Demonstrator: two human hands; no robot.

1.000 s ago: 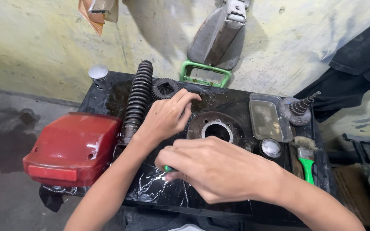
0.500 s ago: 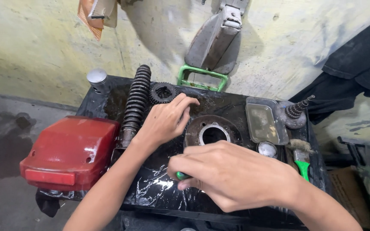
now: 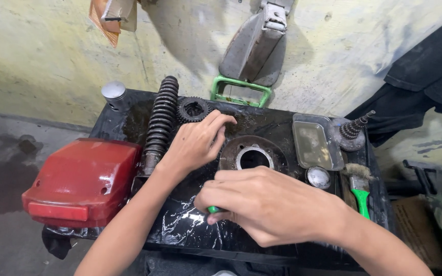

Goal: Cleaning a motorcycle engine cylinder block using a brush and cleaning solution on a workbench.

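My left hand (image 3: 196,140) rests with curled fingers on the left rim of a dark round metal part (image 3: 252,154) that has a shiny central bore, lying in a black oily tray (image 3: 180,230). My right hand (image 3: 269,204) is closed around a small green-handled tool (image 3: 213,209), its tip hidden under the fingers, just in front of that round part. What the tool touches is hidden.
A black coil spring (image 3: 160,120) and a toothed sprocket (image 3: 193,109) lie at the tray's back left. A red cover (image 3: 83,181) sits at the left. A flat tin (image 3: 314,143), a round cap (image 3: 318,177), a green-handled brush (image 3: 359,186) and a valve spring (image 3: 353,131) are at the right.
My right hand has shifted forward and left with the green tool, covering more of the tray's front. My left hand has stayed on the round part.
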